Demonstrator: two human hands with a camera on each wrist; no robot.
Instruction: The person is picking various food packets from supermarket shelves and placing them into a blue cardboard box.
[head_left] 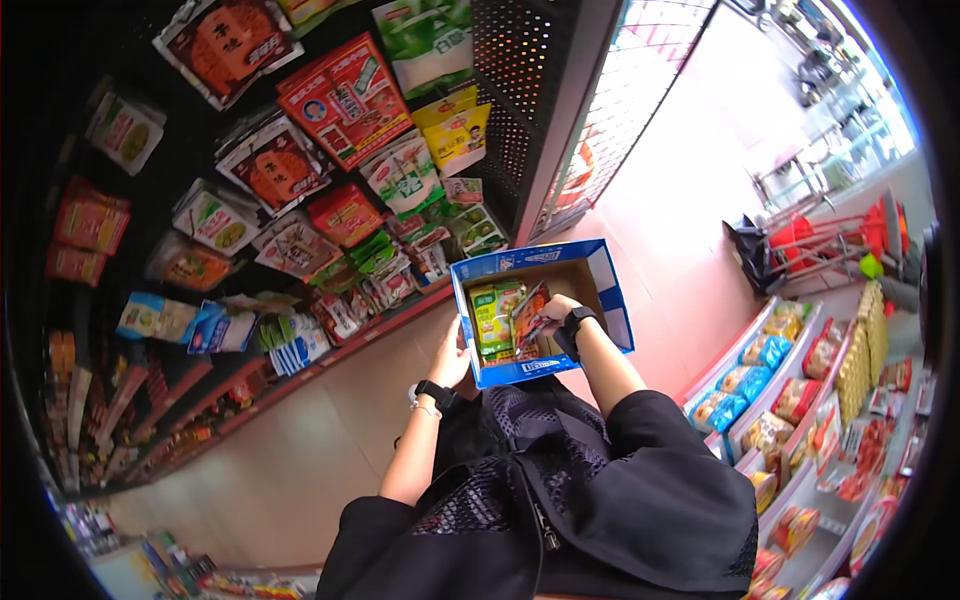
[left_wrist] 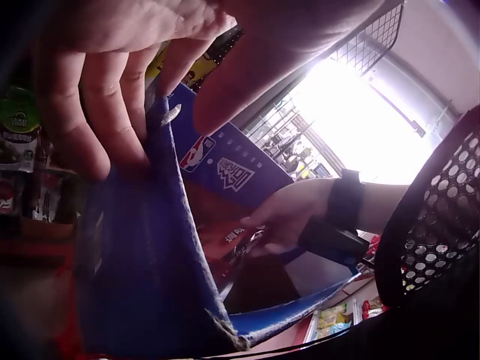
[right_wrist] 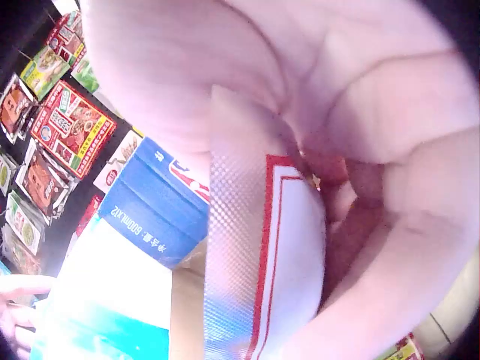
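A blue cardboard box [head_left: 608,290], with its top uncovered, is held in front of the body. My left hand [head_left: 453,357] grips its left wall [left_wrist: 146,262], fingers on the outer face and thumb over the edge. Inside the box my right hand [head_left: 563,311] pinches a dark red food packet [head_left: 527,317] whose silvery back [right_wrist: 244,225] faces the right wrist camera. A green and yellow packet [head_left: 490,320] lies on the box's left side, beside the held one. The right fingertips are partly hidden behind the palm in the right wrist view.
A black pegboard rack [head_left: 500,130] hung with seasoning packets stands at the left. Low shelves of packaged food [head_left: 790,400] run along the right. A red folded cart-like frame [head_left: 830,240] stands on the floor beyond, near a bright doorway.
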